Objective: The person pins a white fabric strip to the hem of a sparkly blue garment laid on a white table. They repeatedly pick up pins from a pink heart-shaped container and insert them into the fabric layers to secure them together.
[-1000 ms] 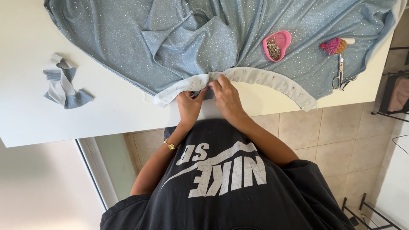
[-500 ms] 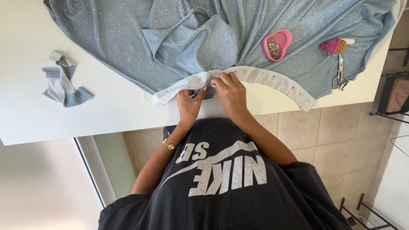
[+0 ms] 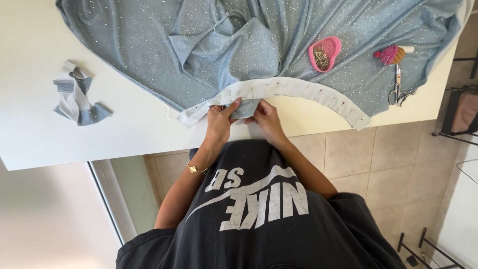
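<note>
Just two hands [image 3: 219, 117] [image 3: 266, 119], one white band [image 3: 298, 89] — pinched.

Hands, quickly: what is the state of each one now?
Left hand: closed, pinching the white band on the blue fabric.
Right hand: closed, pinching the same band.

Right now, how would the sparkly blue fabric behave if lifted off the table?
The blue fabric would likely flop and drape, since it lies bunched in soft folds. The pink pin dish and scissors resting on it would probably slide or spill.
</note>
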